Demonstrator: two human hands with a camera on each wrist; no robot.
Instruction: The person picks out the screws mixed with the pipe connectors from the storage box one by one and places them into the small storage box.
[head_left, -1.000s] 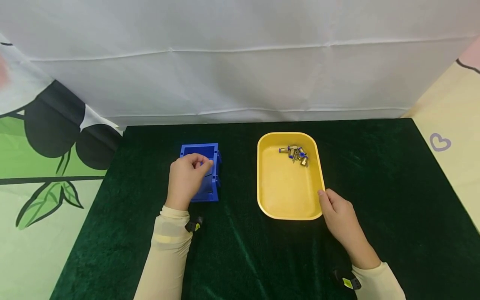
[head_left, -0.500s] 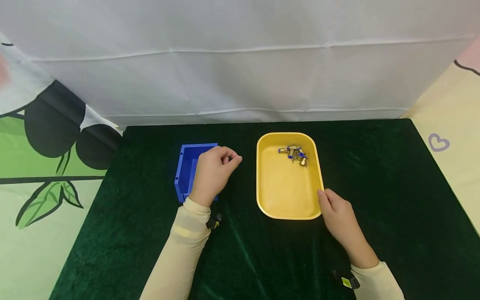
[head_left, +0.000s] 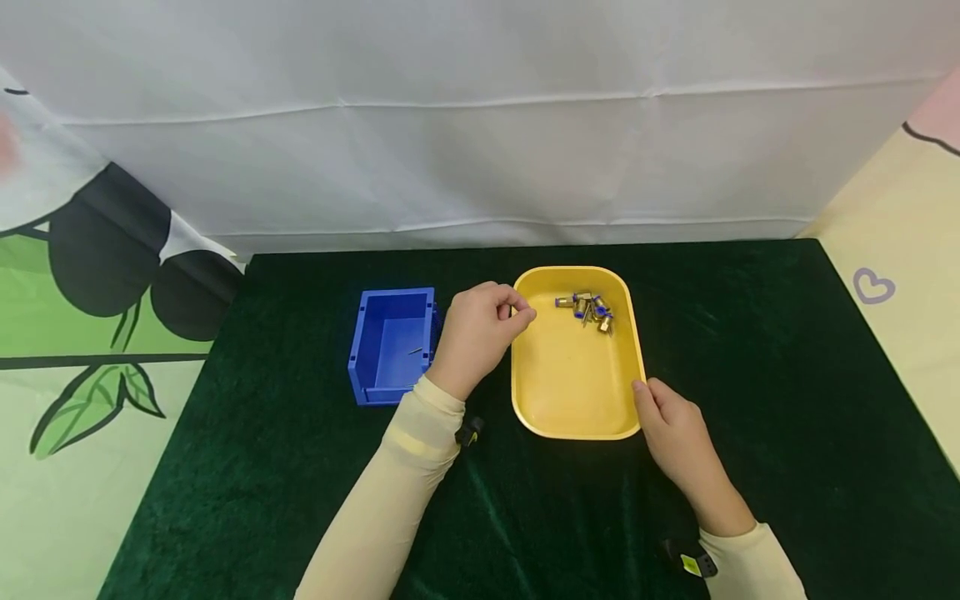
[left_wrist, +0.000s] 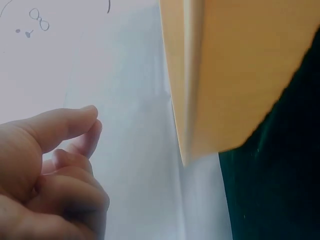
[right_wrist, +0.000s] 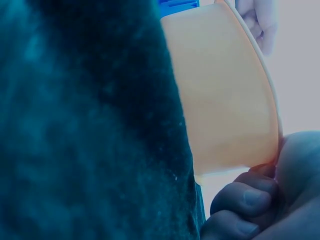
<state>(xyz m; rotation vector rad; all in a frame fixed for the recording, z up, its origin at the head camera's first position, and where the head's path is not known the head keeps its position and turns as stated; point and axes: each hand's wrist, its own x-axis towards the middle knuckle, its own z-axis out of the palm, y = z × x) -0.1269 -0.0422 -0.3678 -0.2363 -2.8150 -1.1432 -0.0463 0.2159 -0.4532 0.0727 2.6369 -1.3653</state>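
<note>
My left hand (head_left: 480, 333) hovers at the left rim of the yellow tray (head_left: 573, 400), its fingers curled. In the left wrist view, thumb and index fingertips (left_wrist: 91, 112) meet, with nothing showing between them. My right hand (head_left: 678, 433) grips the tray's right rim near the front corner, thumb on top and fingers curled below, as the right wrist view shows. A small pile of brass fittings (head_left: 581, 308) with blue collars lies at the back right inside the tray, mixed with thin metal pins (head_left: 587, 316). A thin pin (head_left: 415, 351) lies on the floor of the blue bin (head_left: 375, 396).
The blue bin stands left of the tray, partly behind my left forearm. A dark green velvet cloth (head_left: 247, 467) covers the table. White fabric (head_left: 480, 167) rises along the back edge, with printed panels (head_left: 97, 392) at the left and right.
My left hand has moved right, from over the blue bin to the yellow tray's left rim, uncovering the bin and the pin inside. The right hand keeps its grip on the tray.
</note>
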